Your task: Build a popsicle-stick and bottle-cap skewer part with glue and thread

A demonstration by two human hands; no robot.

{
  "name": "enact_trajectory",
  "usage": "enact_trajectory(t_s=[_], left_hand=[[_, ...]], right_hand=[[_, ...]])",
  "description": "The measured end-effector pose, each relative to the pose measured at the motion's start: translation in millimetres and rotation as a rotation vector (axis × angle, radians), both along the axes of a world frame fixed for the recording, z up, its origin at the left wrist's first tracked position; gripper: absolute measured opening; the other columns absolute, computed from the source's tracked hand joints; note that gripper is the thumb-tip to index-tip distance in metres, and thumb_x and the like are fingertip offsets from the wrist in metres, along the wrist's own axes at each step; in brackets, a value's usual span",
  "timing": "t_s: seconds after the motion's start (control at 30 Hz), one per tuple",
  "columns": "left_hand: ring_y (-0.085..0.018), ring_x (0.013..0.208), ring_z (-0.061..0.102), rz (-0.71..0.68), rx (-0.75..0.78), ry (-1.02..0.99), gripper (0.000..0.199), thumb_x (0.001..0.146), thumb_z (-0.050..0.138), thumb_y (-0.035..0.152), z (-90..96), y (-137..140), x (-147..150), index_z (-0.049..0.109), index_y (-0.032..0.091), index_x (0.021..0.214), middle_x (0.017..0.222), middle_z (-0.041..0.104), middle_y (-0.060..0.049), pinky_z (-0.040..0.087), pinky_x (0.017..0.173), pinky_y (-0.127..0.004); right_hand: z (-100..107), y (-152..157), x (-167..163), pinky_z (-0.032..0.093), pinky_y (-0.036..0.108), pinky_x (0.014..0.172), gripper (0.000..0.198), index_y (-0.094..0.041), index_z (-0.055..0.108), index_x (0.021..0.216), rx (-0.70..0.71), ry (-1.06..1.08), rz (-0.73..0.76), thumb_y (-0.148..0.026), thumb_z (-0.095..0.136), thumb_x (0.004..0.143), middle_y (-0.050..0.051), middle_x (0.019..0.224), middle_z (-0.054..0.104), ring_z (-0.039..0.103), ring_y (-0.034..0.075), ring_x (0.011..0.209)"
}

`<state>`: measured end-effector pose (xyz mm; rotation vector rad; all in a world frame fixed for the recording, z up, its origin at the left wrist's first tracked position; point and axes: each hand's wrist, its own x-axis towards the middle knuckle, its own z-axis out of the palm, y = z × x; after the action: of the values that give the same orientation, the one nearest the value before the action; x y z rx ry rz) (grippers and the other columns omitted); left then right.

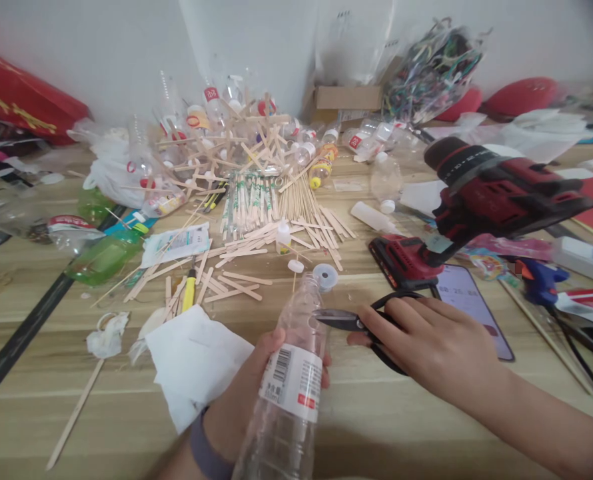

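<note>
A clear plastic bottle point(291, 427) with a white label leans away from me, its uncapped neck pointing toward the back. My left hand point(264, 360) is wrapped round it at the label, with some fingers hidden behind. In my right hand point(426, 333) are black-handled scissors point(336, 319), gripped by the handle loops. Their blade tips meet the bottle's shoulder; whether they pierce the plastic I cannot tell. Just beyond the bottle's neck lie a small white disc-shaped piece point(325, 276) and a white cap on a stick point(295, 266).
A red cordless drill point(486, 200) stands at the right beside a phone point(471, 303). Ahead are scattered wooden sticks point(241, 283), a small glue bottle point(283, 237) and a pile of plastic bottles. White paper point(196, 360) and a yellow-handled cutter point(189, 287) lie left; a blue glue gun point(539, 280) lies right.
</note>
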<state>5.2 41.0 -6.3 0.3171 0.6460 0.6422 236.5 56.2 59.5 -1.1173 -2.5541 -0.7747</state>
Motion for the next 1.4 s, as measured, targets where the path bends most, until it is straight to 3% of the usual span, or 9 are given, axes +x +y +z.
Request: enact_trajectory(t_s=[0.2,0.33,0.57,0.77,1.07,1.23,1.4], left_hand=[[-0.017,0.066,0.063,0.014,0.007,0.027,0.055,0.069,0.066,0.063,2.3,1,0,0.072,0.012,0.089,0.078,0.071,-0.008,0.043,0.056,-0.023],[-0.013,0.056,0.058,-0.054,0.027,0.063,0.062,0.068,0.063,0.069,5.4,3,-1,0.072,0.01,0.083,0.07,0.069,-0.007,0.042,0.051,-0.022],[-0.014,0.056,0.059,-0.083,0.023,-0.036,0.063,0.071,0.058,0.07,-7.7,4,0,0.072,0.011,0.087,0.072,0.07,-0.008,0.041,0.049,-0.022],[-0.015,0.059,0.062,-0.096,-0.002,-0.104,0.069,0.075,0.051,0.07,-20.3,6,-1,0.07,0.007,0.097,0.077,0.071,-0.01,0.04,0.051,-0.022],[-0.018,0.065,0.066,-0.174,-0.02,-0.218,0.075,0.072,0.057,0.069,-27.2,11,-5,0.067,0.004,0.109,0.086,0.07,-0.012,0.042,0.051,-0.022],[-0.018,0.065,0.065,-0.197,-0.025,-0.214,0.073,0.074,0.054,0.068,-25.6,10,-6,0.066,0.005,0.108,0.088,0.069,-0.013,0.041,0.05,-0.023],[-0.017,0.065,0.066,-0.218,-0.034,-0.232,0.069,0.073,0.058,0.066,-20.7,12,-5,0.068,0.005,0.105,0.086,0.07,-0.012,0.043,0.052,-0.022]], right_hand=[[-1,2,0,0.028,0.03,0.06,0.041,-0.019,0.066,0.089,0.008,0.007,0.013,-0.03,0.03,0.105,0.0,0.057,0.056,0.05,0.018,0.054],[-1,1,1,0.028,0.03,0.059,0.04,-0.019,0.066,0.089,0.028,-0.005,0.016,-0.028,0.03,0.105,0.0,0.056,0.055,0.049,0.017,0.053],[1,1,2,0.029,0.03,0.058,0.036,-0.018,0.066,0.09,0.035,-0.033,0.024,-0.021,0.033,0.104,0.0,0.057,0.056,0.049,0.016,0.052],[-2,4,4,0.03,0.029,0.057,0.036,-0.019,0.064,0.09,0.045,-0.005,0.045,-0.028,0.033,0.104,-0.001,0.056,0.057,0.051,0.016,0.052],[-4,6,11,0.031,0.029,0.058,0.028,-0.018,0.065,0.092,0.057,-0.011,0.105,-0.027,0.041,0.103,-0.001,0.058,0.058,0.052,0.015,0.054],[0,8,12,0.03,0.03,0.058,0.03,-0.019,0.068,0.088,0.093,-0.031,0.095,-0.037,0.047,0.1,0.0,0.058,0.057,0.052,0.015,0.055],[-1,9,15,0.031,0.031,0.061,0.027,-0.02,0.068,0.088,0.099,-0.037,0.106,-0.033,0.048,0.1,0.0,0.059,0.058,0.052,0.016,0.057]])
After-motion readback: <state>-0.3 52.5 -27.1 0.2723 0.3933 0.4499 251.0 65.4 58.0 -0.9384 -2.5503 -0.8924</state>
